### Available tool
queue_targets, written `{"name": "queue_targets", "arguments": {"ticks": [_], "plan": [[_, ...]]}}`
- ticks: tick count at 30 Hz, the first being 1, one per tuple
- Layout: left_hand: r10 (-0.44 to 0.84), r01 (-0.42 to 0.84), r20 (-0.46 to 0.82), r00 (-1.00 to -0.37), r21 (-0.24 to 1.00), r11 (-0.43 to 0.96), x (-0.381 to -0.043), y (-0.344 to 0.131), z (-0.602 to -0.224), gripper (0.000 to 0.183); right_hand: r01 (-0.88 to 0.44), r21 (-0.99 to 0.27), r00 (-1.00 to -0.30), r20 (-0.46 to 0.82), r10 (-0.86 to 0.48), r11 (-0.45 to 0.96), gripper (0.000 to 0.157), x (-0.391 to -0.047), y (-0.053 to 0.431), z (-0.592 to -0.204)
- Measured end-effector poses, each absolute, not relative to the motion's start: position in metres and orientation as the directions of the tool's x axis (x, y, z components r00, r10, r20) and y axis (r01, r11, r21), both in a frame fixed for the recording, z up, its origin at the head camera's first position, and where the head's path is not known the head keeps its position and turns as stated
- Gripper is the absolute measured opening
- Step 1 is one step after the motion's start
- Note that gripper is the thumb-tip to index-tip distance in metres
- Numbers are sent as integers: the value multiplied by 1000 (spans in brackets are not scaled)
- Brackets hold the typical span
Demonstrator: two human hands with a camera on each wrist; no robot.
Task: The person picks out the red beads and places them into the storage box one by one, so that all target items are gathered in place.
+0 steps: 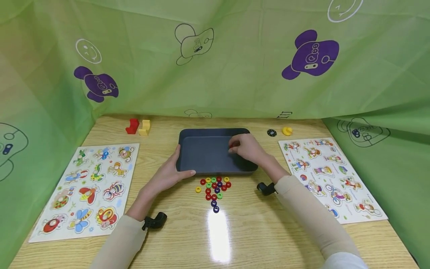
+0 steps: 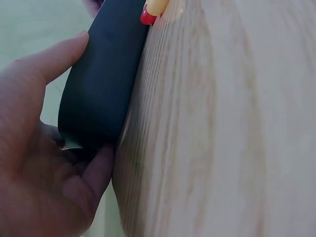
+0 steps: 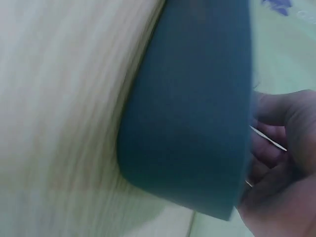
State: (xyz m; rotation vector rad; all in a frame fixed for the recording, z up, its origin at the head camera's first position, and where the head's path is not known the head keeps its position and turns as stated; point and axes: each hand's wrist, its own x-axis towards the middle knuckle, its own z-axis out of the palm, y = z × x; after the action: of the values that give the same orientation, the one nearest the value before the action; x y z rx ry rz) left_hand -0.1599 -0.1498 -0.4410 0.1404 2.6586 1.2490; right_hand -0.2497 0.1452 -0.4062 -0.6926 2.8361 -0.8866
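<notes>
Dark grey plastic makes up the tray (image 1: 205, 153), which sits flat on the wooden table (image 1: 268, 231) between the two hands. The left hand (image 1: 171, 172) grips the tray's near left corner, thumb laid along the front wall and the fingers curled round the side; in the left wrist view the thumb (image 2: 54, 59) lies on the outer wall and the fingers (image 2: 94, 173) wrap under the corner. The right hand (image 1: 246, 147) reaches over the right part of the tray with its fingers curled just inside the rim; the right wrist view shows the tray wall (image 3: 197, 108) close against those bent fingers (image 3: 269, 143), which appear to hold a thin pale sliver, though what it is cannot be told. Just in front of the left thumb tip lies a cluster of small coloured rings (image 1: 214, 188) on the table, touching nothing but each other. Well outside each hand lies a picture puzzle board (image 1: 89, 186), another (image 1: 330, 175) on the right.
</notes>
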Motion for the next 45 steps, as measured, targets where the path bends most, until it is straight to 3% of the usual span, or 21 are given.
{"name": "queue_targets", "arguments": {"ticks": [6, 10, 23, 35, 45], "plan": [[170, -2, -146, -975, 766, 643, -160, -148, -441, 113, -268, -757, -906, -13, -423, 596, 24, -215, 150, -392], [169, -8, -153, -974, 762, 648, -161, -148, -439, 113, -257, -791, -900, -14, -436, 555, 24, -190, 154, -384], [159, -22, -170, -973, 745, 667, -162, -150, -440, 115, -370, -681, -853, -21, -522, 632, 20, -134, 157, -403], [165, -14, -165, -973, 747, 665, -162, -149, -439, 116, -431, -494, -876, 28, -481, 755, 18, -131, 142, -420], [174, 0, -152, -973, 752, 659, -162, -150, -440, 116, -441, -469, -872, 21, -490, 765, 13, -131, 139, -422]]}}
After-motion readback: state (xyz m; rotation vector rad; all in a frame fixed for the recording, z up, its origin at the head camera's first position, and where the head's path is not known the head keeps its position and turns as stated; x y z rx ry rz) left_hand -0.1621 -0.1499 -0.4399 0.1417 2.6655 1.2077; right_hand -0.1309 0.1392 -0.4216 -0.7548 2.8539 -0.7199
